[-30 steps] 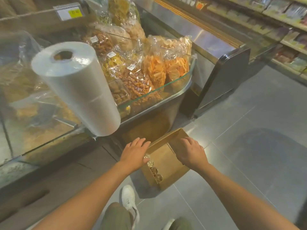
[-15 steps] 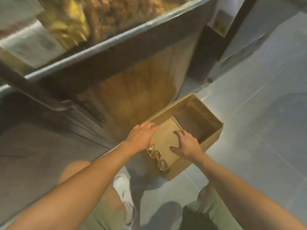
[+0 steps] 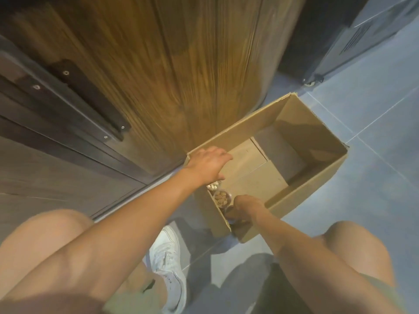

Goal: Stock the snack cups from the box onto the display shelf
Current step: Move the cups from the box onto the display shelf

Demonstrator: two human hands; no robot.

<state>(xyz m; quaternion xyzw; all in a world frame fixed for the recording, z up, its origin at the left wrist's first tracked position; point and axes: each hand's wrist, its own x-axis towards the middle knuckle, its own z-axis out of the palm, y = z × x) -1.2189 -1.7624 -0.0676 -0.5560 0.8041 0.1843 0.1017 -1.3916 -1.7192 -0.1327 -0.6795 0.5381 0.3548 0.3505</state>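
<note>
A brown cardboard box (image 3: 322, 175) lies open on the floor against the display's wooden base. Clear snack cups sit in a row along its near-left wall: one with pale nuts (image 3: 214, 185), one with brown pieces (image 3: 222, 197), and a darker one (image 3: 228, 211) in the near corner. My left hand (image 3: 208, 164) hovers palm down over the box's left corner, fingers relaxed, just above the first cup. My right hand (image 3: 248, 207) reaches down into the near corner, its fingers curled around the darkest cup. The shelf top is out of view.
The wood-panelled base of the display (image 3: 181, 75) rises right behind the box, with a dark metal rail (image 3: 90, 105) to its left. Grey floor tiles (image 3: 374, 200) spread to the right. My knees and a white shoe (image 3: 167, 264) are close below the box.
I have crouched and the view dropped from the shelf down to the box. My right hand moved from the box's middle to the near corner, onto a cup. My left hand stayed over the left corner.
</note>
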